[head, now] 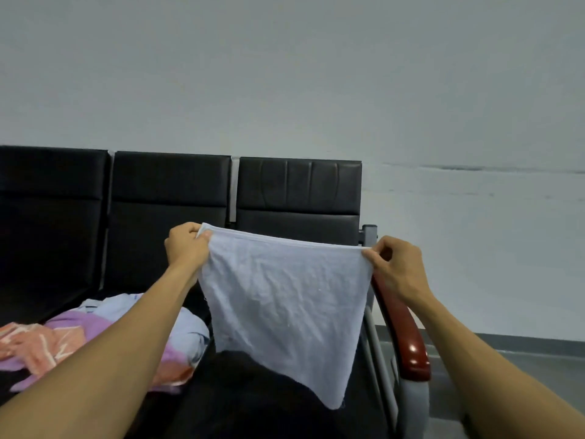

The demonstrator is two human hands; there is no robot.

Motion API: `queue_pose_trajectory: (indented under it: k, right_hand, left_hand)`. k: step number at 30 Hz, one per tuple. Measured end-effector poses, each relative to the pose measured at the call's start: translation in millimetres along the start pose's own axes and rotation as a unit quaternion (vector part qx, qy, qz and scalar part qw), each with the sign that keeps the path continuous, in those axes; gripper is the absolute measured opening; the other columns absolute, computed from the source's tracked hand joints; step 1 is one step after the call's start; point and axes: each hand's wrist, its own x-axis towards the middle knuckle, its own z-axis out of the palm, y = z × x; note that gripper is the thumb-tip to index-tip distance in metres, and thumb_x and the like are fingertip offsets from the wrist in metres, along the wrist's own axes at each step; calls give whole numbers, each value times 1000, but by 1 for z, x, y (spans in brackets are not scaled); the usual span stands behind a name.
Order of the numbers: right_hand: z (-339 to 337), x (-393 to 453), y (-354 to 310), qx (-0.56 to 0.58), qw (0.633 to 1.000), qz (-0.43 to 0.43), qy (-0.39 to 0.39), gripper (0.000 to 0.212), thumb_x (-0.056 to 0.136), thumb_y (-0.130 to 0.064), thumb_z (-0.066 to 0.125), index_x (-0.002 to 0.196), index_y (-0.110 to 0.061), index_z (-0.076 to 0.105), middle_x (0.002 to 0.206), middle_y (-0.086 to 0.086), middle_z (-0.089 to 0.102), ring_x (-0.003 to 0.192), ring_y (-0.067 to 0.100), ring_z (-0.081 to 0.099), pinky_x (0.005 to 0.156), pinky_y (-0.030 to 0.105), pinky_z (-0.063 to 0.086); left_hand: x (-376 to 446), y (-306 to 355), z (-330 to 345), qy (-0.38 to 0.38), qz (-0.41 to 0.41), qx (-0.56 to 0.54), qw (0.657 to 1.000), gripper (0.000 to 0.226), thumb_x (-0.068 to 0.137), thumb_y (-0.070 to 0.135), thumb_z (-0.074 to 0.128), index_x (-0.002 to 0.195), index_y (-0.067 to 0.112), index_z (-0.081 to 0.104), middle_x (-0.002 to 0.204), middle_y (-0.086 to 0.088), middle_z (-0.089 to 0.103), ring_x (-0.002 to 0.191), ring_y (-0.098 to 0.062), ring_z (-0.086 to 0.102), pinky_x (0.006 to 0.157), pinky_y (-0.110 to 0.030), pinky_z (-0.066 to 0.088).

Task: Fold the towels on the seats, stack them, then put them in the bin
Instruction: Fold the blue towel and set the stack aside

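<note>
A pale blue-white towel [285, 299] hangs stretched in the air above the rightmost black seat [253, 394]. My left hand [186, 248] pinches its upper left corner and my right hand [395, 267] pinches its upper right corner. The towel's lower edge droops to a point near the seat's front. On the middle seat lies a loose heap of towels [95, 331]: a purple one, an orange-and-white patterned one and a light blue one. No bin is in view.
A row of three black padded seats [171, 185] stands against a grey wall. A red-brown armrest [402, 331] on a grey metal frame closes the right end. Grey floor [506, 369] lies to the right.
</note>
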Motion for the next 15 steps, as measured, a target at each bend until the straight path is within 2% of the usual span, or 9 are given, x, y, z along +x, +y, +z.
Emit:
queue_pose_trajectory:
  k: [2,4,6,8,9,12,15]
  right_hand:
    - [-8,0,-6,31,999,11,25,18,84,-13,77,72,-15,64,69,-2,67,64,11,61,58,13,45]
    - [-14,1,-11,45,998,14,42,14,84,-9,77,79,-14,65,73,-1,67,69,15,63,64,22,50]
    - [-19,3,-17,16,999,-2,32,7,85,-9,75,89,-14,71,75,-1,67,72,16,64,72,29,53]
    - [-20,5,-24,-1,999,-13,52,2,89,-12,72,88,-12,74,74,-5,67,70,10,63,73,24,52]
    - [-21,5,-28,5,997,-14,78,7,91,-13,70,84,-12,73,73,-7,66,69,7,61,70,21,49]
    - [-17,3,-35,9,997,-9,79,13,94,-13,66,81,-12,68,74,-5,65,69,8,57,65,17,42]
    - [-17,-1,-31,40,995,18,87,15,98,-13,60,84,-6,64,75,-3,63,70,14,55,61,10,39]
  left_hand:
    - [2,10,-9,-2,15,4,1000,12,97,11,61,91,7,72,88,-6,68,80,-18,60,64,-28,44]
    - [1,17,-15,-4,23,3,1000,12,96,12,62,91,7,72,88,-7,69,79,-17,61,62,-27,44]
    - [-1,21,-20,-3,31,2,1000,13,96,12,62,90,8,73,88,-7,70,81,-19,63,67,-32,50]
    - [-3,22,-23,-2,43,0,999,14,96,13,63,88,7,73,86,-8,71,83,-23,65,74,-37,55]
    - [-4,22,-24,2,52,-5,999,14,97,13,63,88,7,72,85,-8,71,82,-24,65,74,-38,56]
    - [-7,21,-28,18,65,-12,998,16,99,14,61,88,7,69,84,-10,68,77,-21,62,65,-31,50]
    - [-11,17,-28,-13,79,8,997,17,101,14,57,88,5,65,81,-10,65,71,-19,56,57,-28,45]
